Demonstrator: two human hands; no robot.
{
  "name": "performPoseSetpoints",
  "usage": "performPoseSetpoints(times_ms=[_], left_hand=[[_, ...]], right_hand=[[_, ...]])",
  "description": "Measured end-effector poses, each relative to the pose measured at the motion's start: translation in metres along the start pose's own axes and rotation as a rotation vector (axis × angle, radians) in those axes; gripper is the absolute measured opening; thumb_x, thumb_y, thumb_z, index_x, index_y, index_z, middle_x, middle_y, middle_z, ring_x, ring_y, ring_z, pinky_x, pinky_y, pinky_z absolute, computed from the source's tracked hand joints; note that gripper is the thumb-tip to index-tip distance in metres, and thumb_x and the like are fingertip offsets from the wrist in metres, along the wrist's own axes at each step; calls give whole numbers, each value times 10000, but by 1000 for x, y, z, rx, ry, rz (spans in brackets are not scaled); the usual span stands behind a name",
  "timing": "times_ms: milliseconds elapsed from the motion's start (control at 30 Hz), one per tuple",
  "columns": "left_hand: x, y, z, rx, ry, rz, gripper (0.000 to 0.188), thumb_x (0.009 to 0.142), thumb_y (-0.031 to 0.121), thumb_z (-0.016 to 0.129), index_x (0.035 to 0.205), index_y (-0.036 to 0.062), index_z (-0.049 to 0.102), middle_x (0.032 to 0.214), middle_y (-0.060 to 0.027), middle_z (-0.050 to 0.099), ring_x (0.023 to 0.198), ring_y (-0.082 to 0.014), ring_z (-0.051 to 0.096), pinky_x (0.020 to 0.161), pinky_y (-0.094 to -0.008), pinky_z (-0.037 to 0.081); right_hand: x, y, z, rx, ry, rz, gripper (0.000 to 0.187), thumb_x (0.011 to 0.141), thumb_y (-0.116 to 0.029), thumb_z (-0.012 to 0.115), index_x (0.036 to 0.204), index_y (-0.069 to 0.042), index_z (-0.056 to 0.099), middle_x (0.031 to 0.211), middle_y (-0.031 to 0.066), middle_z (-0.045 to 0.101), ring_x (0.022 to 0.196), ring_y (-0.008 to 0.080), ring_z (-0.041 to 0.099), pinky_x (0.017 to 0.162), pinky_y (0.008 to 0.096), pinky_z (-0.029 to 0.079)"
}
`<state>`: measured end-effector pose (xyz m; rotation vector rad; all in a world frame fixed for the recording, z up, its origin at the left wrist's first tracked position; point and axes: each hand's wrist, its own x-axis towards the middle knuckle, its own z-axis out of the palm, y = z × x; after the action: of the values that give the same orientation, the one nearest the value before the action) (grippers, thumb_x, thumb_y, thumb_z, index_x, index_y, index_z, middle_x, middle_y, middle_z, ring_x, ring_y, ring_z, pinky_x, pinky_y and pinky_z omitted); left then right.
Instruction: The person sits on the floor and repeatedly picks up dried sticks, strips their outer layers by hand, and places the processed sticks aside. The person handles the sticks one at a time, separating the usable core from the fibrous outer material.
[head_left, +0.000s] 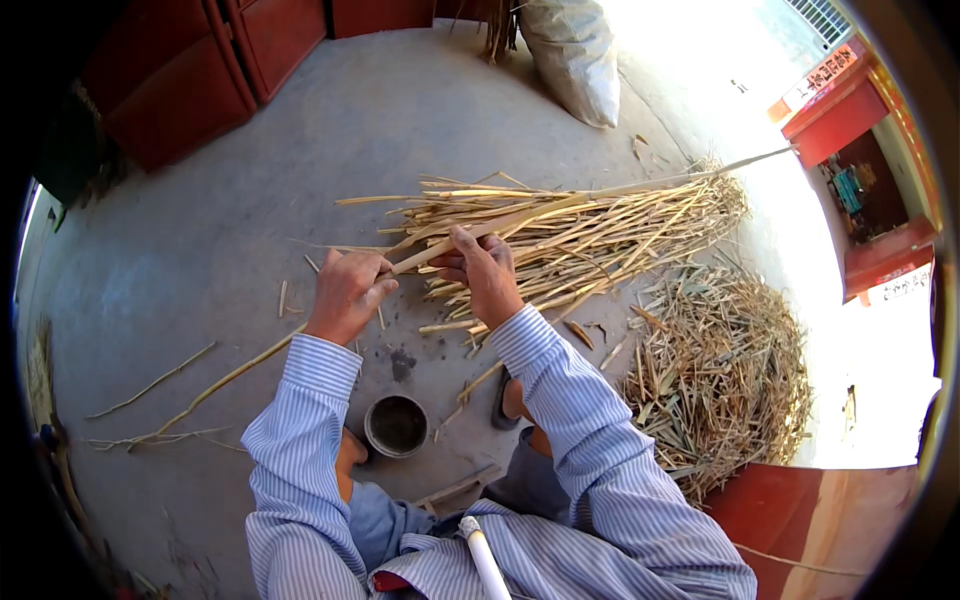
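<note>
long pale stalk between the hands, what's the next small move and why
Perhaps slide the right hand farther along the long pale stalk: that hand sits close to the left hand, and the stalk runs on well beyond it, over the bundle of stalks.

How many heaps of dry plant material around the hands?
2: long stalks, partly behind the right hand and pale strip; short scraps, right of the right sleeve. More could be hidden behind the arms.
</note>
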<state>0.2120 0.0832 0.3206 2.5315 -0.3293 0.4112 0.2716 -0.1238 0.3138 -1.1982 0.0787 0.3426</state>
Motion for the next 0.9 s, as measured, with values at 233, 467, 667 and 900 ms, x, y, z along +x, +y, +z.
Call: performPoseSetpoints(times_ms=[233,467,667,900], left_hand=[[-39,-44,-55,207,-100,-279,146,741,173,748,776,94,630,706,-58,662,686,-246,612,746,-381,380],[-28,-23,-28,126,94,-17,231,775,286,736,843,95,625,772,-45,640,803,-245,612,765,-400,368],[-17,-22,-21,89,52,-75,158,797,259,724,779,122,648,721,-37,647,787,-222,623,772,-395,388],[-16,-35,-32,-73,34,-131,160,796,258,668,756,110,624,747,-59,661,769,-268,630,743,-428,380]], right_hand=[[43,-64,-73,37,302,-216,174,962,-224,610,1013,-58,596,887,68,680,781,168,681,616,248,528],[13,-28,-64,-14,157,-89,294,948,-270,652,1137,-54,589,990,56,692,891,163,699,640,217,530],[8,-27,-40,-99,80,-144,303,952,-282,648,1153,-63,588,948,38,689,856,129,684,660,203,524],[42,-52,-109,100,205,-290,301,982,-301,593,1144,-48,608,934,32,662,844,143,646,717,226,511]])
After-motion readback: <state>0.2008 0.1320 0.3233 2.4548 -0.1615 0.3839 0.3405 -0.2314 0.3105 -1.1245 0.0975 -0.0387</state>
